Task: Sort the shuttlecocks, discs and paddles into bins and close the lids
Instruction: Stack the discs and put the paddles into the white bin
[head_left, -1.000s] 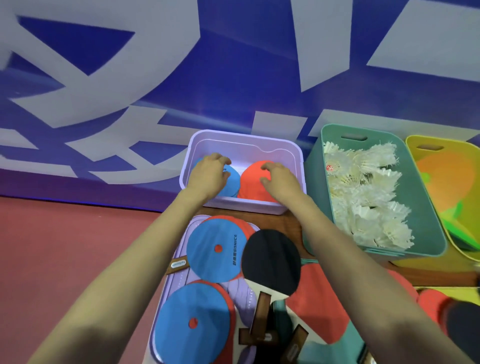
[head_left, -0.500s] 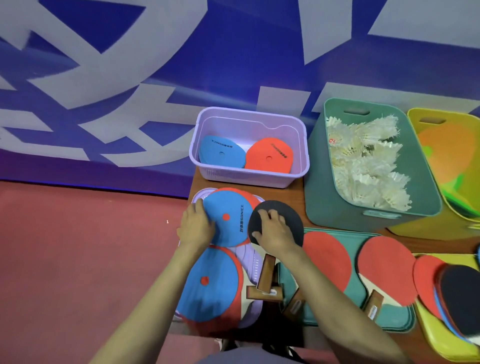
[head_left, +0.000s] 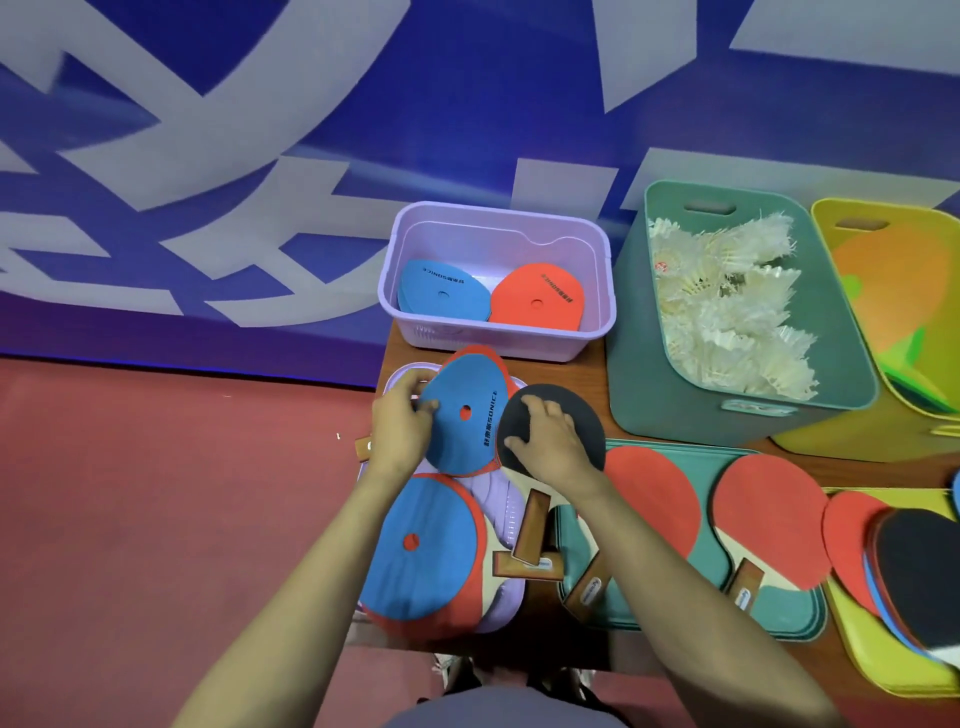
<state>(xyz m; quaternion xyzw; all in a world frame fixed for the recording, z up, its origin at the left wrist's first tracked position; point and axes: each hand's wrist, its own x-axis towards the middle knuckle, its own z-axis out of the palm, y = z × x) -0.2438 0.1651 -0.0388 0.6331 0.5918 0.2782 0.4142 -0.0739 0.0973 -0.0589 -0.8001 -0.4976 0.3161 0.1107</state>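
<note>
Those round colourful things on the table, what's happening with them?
A person is sorting sports gear. Their left hand pinches the edge of a flat blue disc, while the right hand rests on a black-faced wooden paddle beside it. A smaller blue disc and a red disc lie in the open purple plastic bin. White feather shuttlecocks fill the teal plastic bin. Red-faced paddles wait nearby, and no bin is closed.
</note>
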